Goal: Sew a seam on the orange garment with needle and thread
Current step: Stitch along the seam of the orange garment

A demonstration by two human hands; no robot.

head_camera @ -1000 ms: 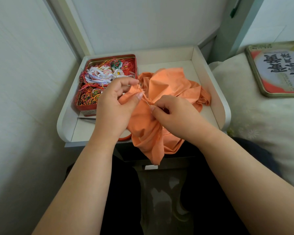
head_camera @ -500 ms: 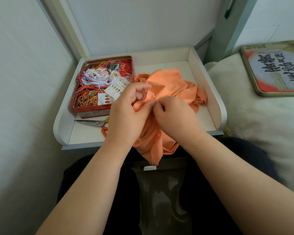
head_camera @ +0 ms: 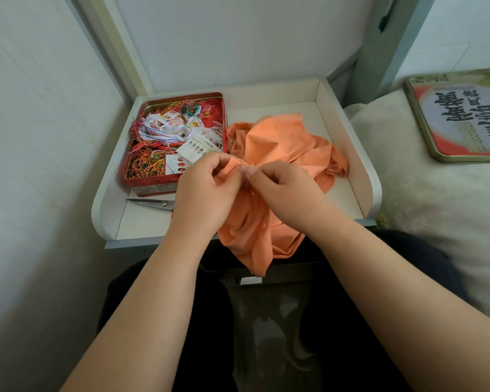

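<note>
Orange garment (head_camera: 280,142) bunched at tray's (head_camera: 362,176) near edge, hanging over it; L hand (head_camera: 207,190) & R hand (head_camera: 283,188) both pinch one fold, fingertips touching; needle not visible

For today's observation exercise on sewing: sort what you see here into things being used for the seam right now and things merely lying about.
In use for the seam:
orange garment, its edge pinched by both hands
left hand
right hand
The needle is too small to make out.

Lying about:
red tin of tangled threads
scissors on the white tray
printed tin lid on the bedding
</note>
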